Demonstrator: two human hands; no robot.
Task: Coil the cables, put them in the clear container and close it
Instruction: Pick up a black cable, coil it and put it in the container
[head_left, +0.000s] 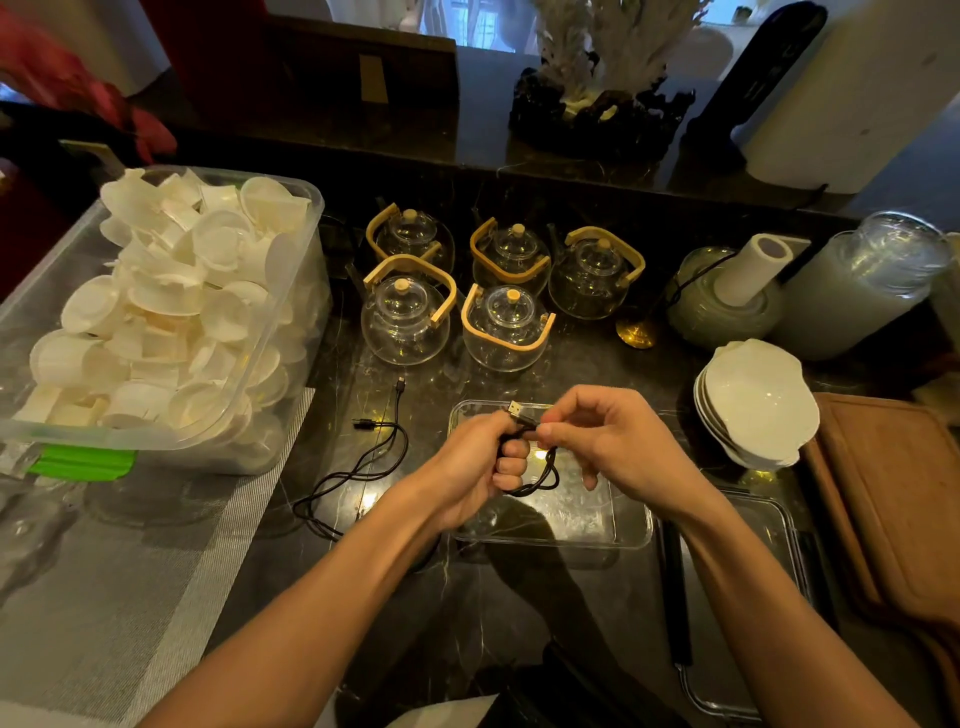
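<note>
My left hand is closed around a small coil of black cable, whose loops hang below the fist. My right hand pinches the same cable just behind its USB plug, which sticks up between the two hands. Both hands hover over the open clear container on the dark counter. A second black cable lies loose on the counter to the left, its two plug ends pointing away from me. The container's lid with black clips rests flat to the right of the container.
Several glass teapots with bamboo handles stand behind the container. A large plastic bin of white cups fills the left. Stacked white plates, a brown board and jars stand at right.
</note>
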